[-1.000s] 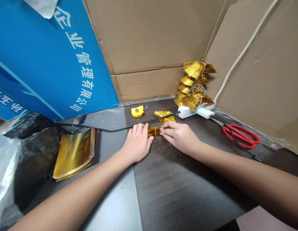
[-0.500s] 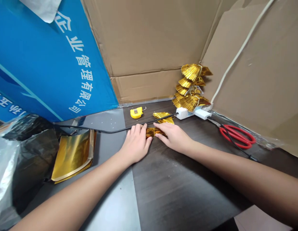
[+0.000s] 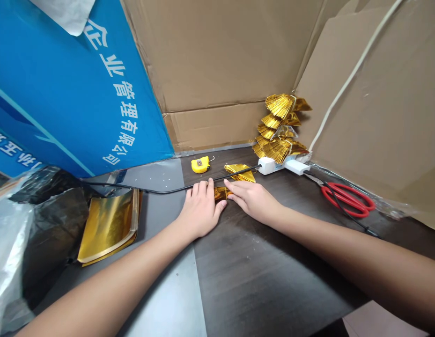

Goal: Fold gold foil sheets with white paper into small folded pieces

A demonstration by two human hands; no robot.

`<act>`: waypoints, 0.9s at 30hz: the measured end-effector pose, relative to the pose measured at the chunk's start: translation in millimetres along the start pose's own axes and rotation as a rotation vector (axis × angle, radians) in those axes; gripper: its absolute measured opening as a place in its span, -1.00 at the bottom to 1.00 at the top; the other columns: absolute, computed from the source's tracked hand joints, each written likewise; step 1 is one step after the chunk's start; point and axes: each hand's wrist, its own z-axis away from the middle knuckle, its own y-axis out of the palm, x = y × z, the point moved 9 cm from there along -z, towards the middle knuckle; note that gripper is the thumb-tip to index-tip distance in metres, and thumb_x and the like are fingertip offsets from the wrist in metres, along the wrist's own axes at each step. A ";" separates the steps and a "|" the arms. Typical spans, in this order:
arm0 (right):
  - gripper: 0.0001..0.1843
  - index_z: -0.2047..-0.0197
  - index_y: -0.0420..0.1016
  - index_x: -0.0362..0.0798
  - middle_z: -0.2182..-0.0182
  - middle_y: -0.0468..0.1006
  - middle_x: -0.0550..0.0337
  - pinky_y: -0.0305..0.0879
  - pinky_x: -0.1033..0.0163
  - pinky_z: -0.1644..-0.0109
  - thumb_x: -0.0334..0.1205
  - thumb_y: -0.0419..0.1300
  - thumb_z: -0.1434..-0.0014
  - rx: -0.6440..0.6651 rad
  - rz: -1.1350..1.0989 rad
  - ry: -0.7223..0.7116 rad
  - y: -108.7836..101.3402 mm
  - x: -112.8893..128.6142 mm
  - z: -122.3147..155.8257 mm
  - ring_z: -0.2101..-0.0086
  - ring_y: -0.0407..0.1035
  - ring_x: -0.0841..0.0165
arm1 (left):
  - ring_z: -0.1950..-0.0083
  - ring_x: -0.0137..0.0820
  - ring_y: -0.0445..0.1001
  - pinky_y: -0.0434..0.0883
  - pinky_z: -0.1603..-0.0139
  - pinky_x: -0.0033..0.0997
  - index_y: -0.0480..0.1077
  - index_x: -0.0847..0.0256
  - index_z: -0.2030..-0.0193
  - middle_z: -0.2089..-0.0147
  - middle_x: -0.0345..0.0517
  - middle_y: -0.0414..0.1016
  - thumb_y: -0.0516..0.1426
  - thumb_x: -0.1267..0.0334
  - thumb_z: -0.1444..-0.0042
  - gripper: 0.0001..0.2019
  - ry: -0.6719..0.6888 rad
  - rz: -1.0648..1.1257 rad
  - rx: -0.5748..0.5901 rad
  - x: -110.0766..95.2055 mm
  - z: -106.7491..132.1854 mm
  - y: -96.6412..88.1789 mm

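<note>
My left hand (image 3: 200, 209) lies palm down on the dark table (image 3: 266, 276), fingers together, pressing the left end of a small folded gold foil piece (image 3: 221, 193). My right hand (image 3: 251, 199) rests flat beside it, fingertips pushing on the same foil from the right. Only a short strip of the foil shows between the two hands. Another folded gold piece (image 3: 239, 171) lies just behind, under a black cable (image 3: 161, 189).
A pile of folded gold fans (image 3: 278, 131) leans in the cardboard corner above a white power strip (image 3: 278, 164). Red scissors (image 3: 349, 198) lie at right, a yellow tape measure (image 3: 200, 164) behind my hands. A stack of gold foil sheets (image 3: 108, 225) and black bags (image 3: 45, 224) sit left.
My right hand has slid left along the foil piece toward my left hand, so less of the foil shows. My left hand has barely moved.
</note>
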 end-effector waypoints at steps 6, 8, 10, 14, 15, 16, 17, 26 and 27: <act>-0.63 -0.19 0.52 -0.07 0.04 0.65 -0.06 0.54 0.05 -0.05 -0.30 0.16 -0.35 0.002 -0.024 0.009 -2.7 -1.2 0.0 0.07 0.58 0.18 | -0.26 -0.02 0.26 0.30 -0.24 0.05 0.11 0.34 -0.42 -0.27 0.24 0.29 -0.06 0.04 -0.39 -0.42 0.030 0.041 -0.053 0.9 1.8 -4.0; -0.69 -0.12 0.56 -0.09 0.09 0.67 -0.04 0.53 0.07 -0.01 -0.32 0.17 -0.34 0.000 -0.035 0.015 -4.2 -1.7 -0.3 0.12 0.58 0.19 | -0.20 -0.08 0.30 0.33 -0.19 -0.02 0.22 0.28 -0.34 -0.21 0.16 0.33 -0.03 0.08 -0.39 -0.52 0.053 0.068 -0.071 0.9 2.3 -7.4; -0.75 -0.04 0.57 -0.08 0.14 0.67 0.00 0.52 0.10 0.01 -0.35 0.18 -0.33 0.002 -0.047 0.022 -5.3 -2.2 -0.8 0.15 0.58 0.22 | -0.12 -0.14 0.35 0.36 -0.12 -0.10 0.35 0.23 -0.19 -0.11 0.07 0.41 0.01 0.12 -0.38 -0.65 0.074 0.097 -0.084 1.3 1.8 -10.8; -0.86 0.08 0.54 -0.10 0.21 0.65 0.04 0.49 0.14 0.06 -0.38 0.19 -0.32 0.015 -0.075 0.034 -5.5 -3.6 -1.5 0.19 0.56 0.25 | 0.04 -0.20 0.41 0.36 0.03 -0.19 0.44 0.18 0.09 0.12 -0.06 0.51 0.11 0.16 -0.34 -0.83 0.086 0.141 -0.099 5.2 -1.8 -15.2; -0.87 0.09 0.54 -0.11 0.21 0.65 0.04 0.48 0.15 0.06 -0.38 0.19 -0.31 0.020 -0.084 0.033 -5.3 -3.8 -1.6 0.19 0.55 0.25 | 0.06 -0.21 0.41 0.36 0.05 -0.20 0.45 0.18 0.12 0.15 -0.08 0.52 0.13 0.17 -0.32 -0.86 0.086 0.149 -0.102 6.3 -2.8 -15.7; -0.87 0.09 0.53 -0.11 0.20 0.65 0.03 0.47 0.15 0.06 -0.38 0.19 -0.31 0.026 -0.093 0.031 -4.9 -3.8 -1.6 0.18 0.55 0.25 | 0.08 -0.21 0.42 0.36 0.08 -0.22 0.45 0.17 0.15 0.17 -0.09 0.53 0.15 0.19 -0.31 -0.88 0.085 0.159 -0.104 7.4 -3.7 -15.9; -0.86 0.07 0.52 -0.11 0.18 0.65 0.03 0.46 0.14 0.05 -0.37 0.20 -0.30 0.033 -0.100 0.030 -4.5 -3.8 -1.6 0.16 0.54 0.24 | 0.09 -0.22 0.42 0.36 0.09 -0.23 0.45 0.17 0.18 0.19 -0.10 0.53 0.16 0.20 -0.30 -0.89 0.082 0.168 -0.106 8.4 -4.4 -16.0; -0.92 0.17 0.47 -0.09 0.26 0.61 0.05 0.42 0.14 0.12 -0.39 0.25 -0.25 0.063 -0.109 0.052 -4.3 -6.8 -2.2 0.22 0.50 0.22 | 0.08 -0.26 0.44 0.38 0.05 -0.25 0.43 0.19 0.15 0.17 -0.09 0.53 0.18 0.23 -0.28 -0.90 0.147 0.271 -0.141 6.3 -2.9 -16.4; -0.92 0.17 0.47 -0.08 0.26 0.61 0.06 0.42 0.14 0.12 -0.40 0.24 -0.25 0.059 -0.107 0.055 -5.4 -7.3 -2.3 0.22 0.50 0.23 | 0.08 -0.26 0.44 0.39 0.04 -0.25 0.43 0.18 0.11 0.15 -0.10 0.53 0.18 0.22 -0.27 -0.89 0.163 0.284 -0.148 5.4 -2.2 -17.1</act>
